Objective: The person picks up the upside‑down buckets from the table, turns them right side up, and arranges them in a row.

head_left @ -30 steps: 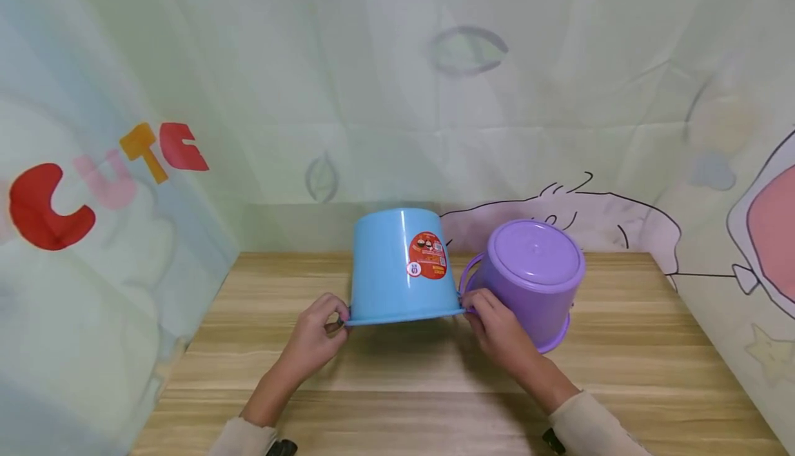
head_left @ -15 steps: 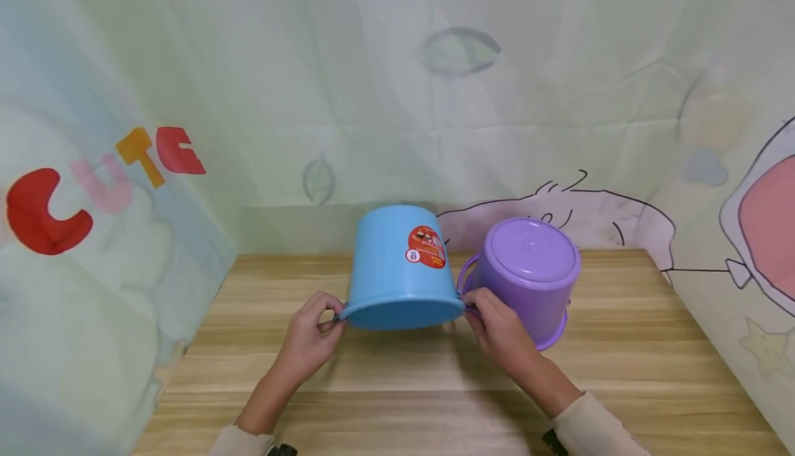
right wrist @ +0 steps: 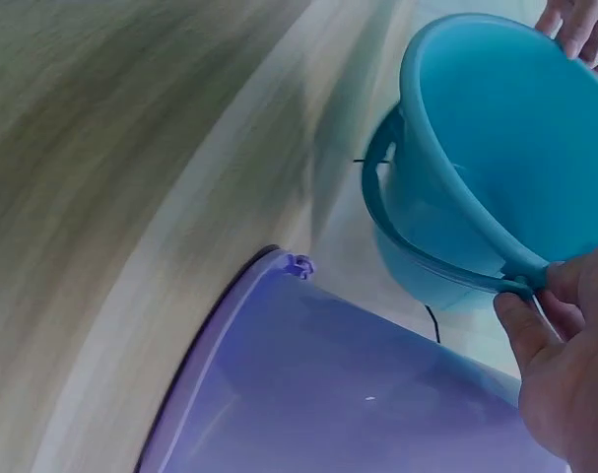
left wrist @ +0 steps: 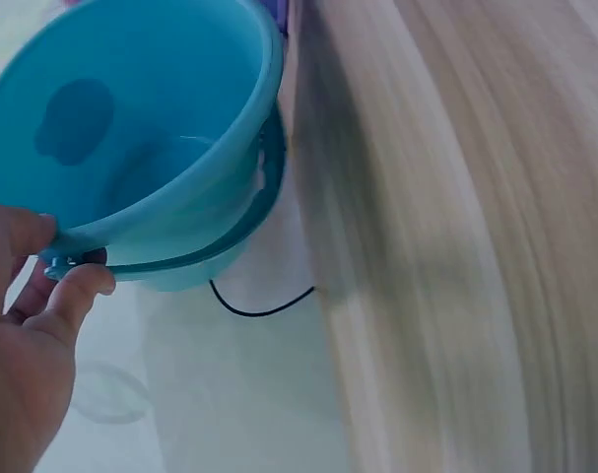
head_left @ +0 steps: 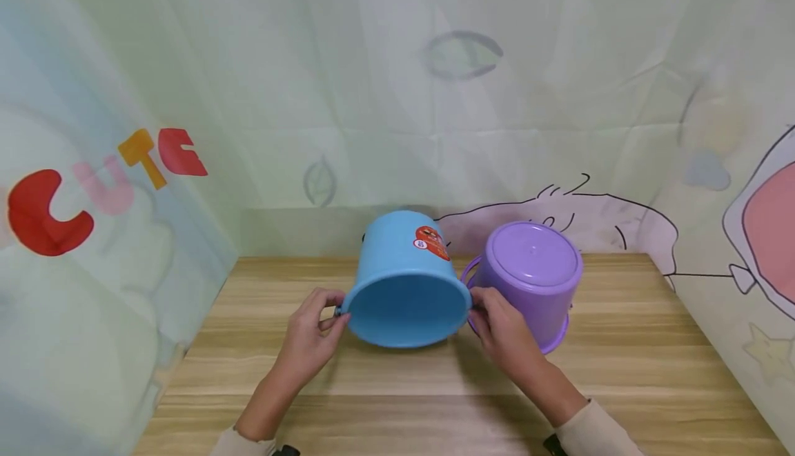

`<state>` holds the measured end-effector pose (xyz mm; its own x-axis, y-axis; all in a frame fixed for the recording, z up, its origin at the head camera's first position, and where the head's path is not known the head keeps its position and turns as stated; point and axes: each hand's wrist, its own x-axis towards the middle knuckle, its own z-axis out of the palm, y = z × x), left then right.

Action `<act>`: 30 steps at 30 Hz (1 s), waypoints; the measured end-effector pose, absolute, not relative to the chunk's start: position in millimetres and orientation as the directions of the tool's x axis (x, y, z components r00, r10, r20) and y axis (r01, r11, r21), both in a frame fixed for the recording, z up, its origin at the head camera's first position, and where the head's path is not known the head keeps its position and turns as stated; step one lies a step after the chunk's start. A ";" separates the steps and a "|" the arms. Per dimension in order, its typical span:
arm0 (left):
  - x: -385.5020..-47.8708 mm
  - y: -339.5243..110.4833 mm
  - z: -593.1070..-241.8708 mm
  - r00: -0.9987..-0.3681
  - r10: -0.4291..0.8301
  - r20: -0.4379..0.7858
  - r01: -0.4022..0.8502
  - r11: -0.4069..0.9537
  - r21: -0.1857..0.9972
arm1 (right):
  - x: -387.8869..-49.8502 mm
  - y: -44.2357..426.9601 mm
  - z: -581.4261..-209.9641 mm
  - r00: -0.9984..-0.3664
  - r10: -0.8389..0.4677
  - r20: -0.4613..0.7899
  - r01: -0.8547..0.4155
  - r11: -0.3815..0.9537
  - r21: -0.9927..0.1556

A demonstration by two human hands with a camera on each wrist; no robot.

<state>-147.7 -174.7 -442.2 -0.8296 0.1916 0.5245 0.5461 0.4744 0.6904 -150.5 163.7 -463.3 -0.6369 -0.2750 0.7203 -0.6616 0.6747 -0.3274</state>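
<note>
A light blue bucket [head_left: 404,242] is tilted on its side in the head view, its mouth facing me and its base towards the back wall. My left hand [head_left: 310,335] pinches its rim at the left handle joint, thumb and fingers curled there. At the opposite joint my right hand [head_left: 506,332] pinches the rim likewise. The bucket's handle [left wrist: 230,234] hangs along its underside in the left wrist view. Close to my right hand, a purple bucket [head_left: 528,304] stands upside down, base up, on the wooden table [head_left: 397,414].
A printed cloth backdrop [head_left: 373,83] rises behind the table and on both sides. The purple bucket's handle [head_left: 470,273] sticks out at its left, close to the blue bucket. Bare wood surrounds both buckets at left, right and front.
The blue bucket has turned from mouth-down to lying tilted, its mouth swinging up towards me. Both hands keep hold of the rim at its sides. The purple bucket stays put.
</note>
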 end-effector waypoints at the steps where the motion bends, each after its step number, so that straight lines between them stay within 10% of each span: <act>1: -147.1 -174.1 -441.1 -0.826 0.190 0.530 0.550 0.477 0.686 | -150.0 163.6 -462.2 -0.637 -0.268 0.722 -0.659 0.675 -0.331; 30: -144.8 -169.5 -424.5 -0.708 0.180 0.683 0.669 0.482 0.566 | -151.4 159.1 -432.3 -0.602 -0.215 0.769 -0.638 0.709 -0.301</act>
<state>-144.8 -169.5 -424.5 -0.7078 0.1798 0.6832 0.6688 0.4821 0.5660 -151.4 159.1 -432.3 -0.6018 -0.2150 0.7691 -0.6376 0.7093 -0.3006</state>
